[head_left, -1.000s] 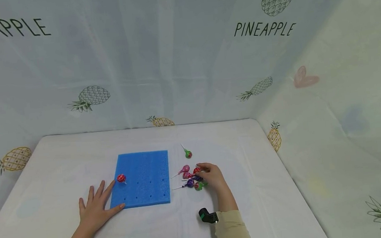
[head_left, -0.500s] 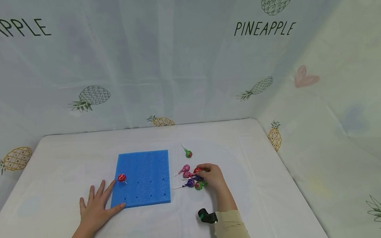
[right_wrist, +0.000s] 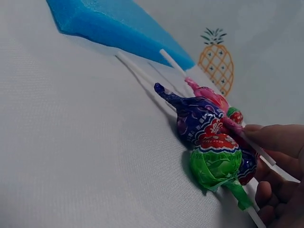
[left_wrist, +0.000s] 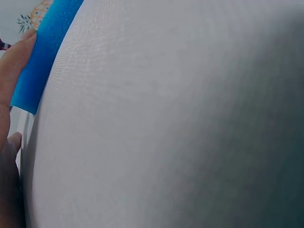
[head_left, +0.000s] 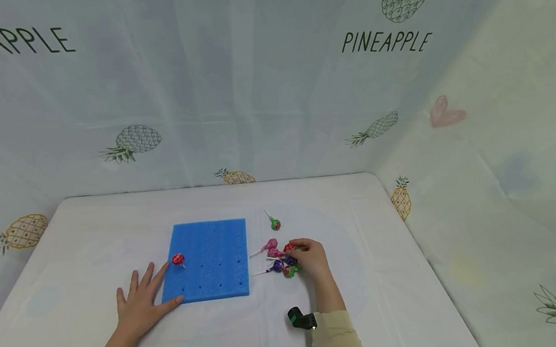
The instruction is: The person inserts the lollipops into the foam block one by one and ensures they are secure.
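My left hand lies with fingers spread at the near left corner of a blue foam board, fingertips on its edge; the left wrist view shows the thumb against the foam's side. One red lollipop stands in the board. On the right, my right hand reaches into a small heap of lollipops and pinches one by the neck of its pink wrapper. Around its fingers lie a purple lollipop, a green-and-red lollipop and a pink lollipop. A red lollipop shows at the fingertips.
Rows of small holes run across the board's near half. Beyond the heap, a green lollipop lies apart on the white-covered table. A pineapple-print cloth hangs behind the table.
The right hand has shifted very slightly, and the lollipops by its fingers have been nudged a little, the pink one slightly upward. The left hand holds its place.
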### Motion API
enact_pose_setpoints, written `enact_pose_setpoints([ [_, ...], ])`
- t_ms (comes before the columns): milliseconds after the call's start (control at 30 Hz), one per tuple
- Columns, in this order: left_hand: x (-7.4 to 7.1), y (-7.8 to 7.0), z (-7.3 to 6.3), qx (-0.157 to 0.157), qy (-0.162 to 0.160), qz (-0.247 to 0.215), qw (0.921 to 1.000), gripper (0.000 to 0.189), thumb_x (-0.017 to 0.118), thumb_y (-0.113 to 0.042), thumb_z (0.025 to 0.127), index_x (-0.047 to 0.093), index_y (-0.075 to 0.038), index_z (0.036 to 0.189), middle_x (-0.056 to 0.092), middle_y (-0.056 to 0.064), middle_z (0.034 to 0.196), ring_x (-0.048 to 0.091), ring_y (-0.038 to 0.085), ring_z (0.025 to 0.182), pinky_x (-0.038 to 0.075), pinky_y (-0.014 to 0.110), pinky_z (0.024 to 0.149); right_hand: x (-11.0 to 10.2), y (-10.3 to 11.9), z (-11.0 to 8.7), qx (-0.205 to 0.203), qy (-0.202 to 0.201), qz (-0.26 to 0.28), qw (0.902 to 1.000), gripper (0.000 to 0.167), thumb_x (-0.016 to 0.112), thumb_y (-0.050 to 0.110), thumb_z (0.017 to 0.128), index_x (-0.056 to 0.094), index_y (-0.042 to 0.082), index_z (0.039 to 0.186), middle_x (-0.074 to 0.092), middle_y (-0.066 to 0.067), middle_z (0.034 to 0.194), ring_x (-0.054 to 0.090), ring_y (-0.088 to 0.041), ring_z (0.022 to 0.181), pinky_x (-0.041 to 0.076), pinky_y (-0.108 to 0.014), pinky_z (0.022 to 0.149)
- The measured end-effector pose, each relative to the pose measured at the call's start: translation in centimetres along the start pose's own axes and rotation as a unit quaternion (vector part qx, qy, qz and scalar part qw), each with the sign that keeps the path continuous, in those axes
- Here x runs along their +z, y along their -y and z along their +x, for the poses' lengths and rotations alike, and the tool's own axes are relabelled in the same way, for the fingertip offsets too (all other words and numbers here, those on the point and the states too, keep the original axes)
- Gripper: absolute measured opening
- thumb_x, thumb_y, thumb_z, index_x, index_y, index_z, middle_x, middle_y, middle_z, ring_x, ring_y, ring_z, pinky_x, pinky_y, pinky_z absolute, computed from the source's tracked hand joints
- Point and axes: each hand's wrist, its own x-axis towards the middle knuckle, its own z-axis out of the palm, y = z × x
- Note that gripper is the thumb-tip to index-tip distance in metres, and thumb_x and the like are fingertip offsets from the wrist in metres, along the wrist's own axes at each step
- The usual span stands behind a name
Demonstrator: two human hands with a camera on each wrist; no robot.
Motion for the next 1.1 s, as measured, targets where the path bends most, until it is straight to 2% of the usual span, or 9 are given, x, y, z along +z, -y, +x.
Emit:
enact_pose_setpoints([
  [367,-0.1,-0.2,-0.1,0.008,-0.013,-0.002,0.9999,0.099,0.07,-0.06,0.077,0.023,-0.022,0.155,0.018,0.03,0.154,-0.003,0.059,0.138,-0.014,0.076,0.099,0.2,0.5,-0.4,0.0,-0.032,0.025,0.9992,0.024,0.075,0.007,0.082,0.073,0.004,0.106,0.067,-0.007,0.096,0.06,-0.018,0.08,0.048,-0.026,0.061],
  [667,-0.1,-0.2,-0.1,0.003,-0.006,-0.003,1.0,0.1,0.07,-0.061,0.077,0.023,-0.02,0.155,0.017,0.03,0.155,-0.004,0.059,0.139,-0.016,0.076,0.099,0.2,1.0,-0.5,-0.029,-0.046,0.065,0.9964,0.025,0.077,0.003,0.079,0.072,0.0,0.104,0.067,-0.01,0.098,0.066,-0.018,0.082,0.051,-0.025,0.062],
  [800,0.0,-0.1,-0.1,0.003,-0.011,-0.002,0.9999,0.1,0.071,-0.06,0.077,0.023,-0.02,0.155,0.018,0.03,0.154,-0.004,0.058,0.139,-0.015,0.076,0.099,0.2,1.3,-0.6,-0.035,-0.057,0.064,0.9957,0.025,0.078,0.002,0.078,0.073,0.002,0.102,0.066,-0.008,0.098,0.063,-0.019,0.085,0.051,-0.025,0.064],
  [1100,0.0,-0.1,-0.1,0.001,-0.011,-0.001,0.9999,0.101,0.071,-0.061,0.076,0.023,-0.021,0.155,0.018,0.03,0.155,-0.004,0.058,0.139,-0.016,0.075,0.099,0.0,2.2,-0.7,-0.067,-0.06,0.071,0.9935,0.026,0.078,-0.001,0.078,0.072,0.001,0.104,0.066,-0.009,0.101,0.064,-0.023,0.091,0.056,-0.029,0.076],
])
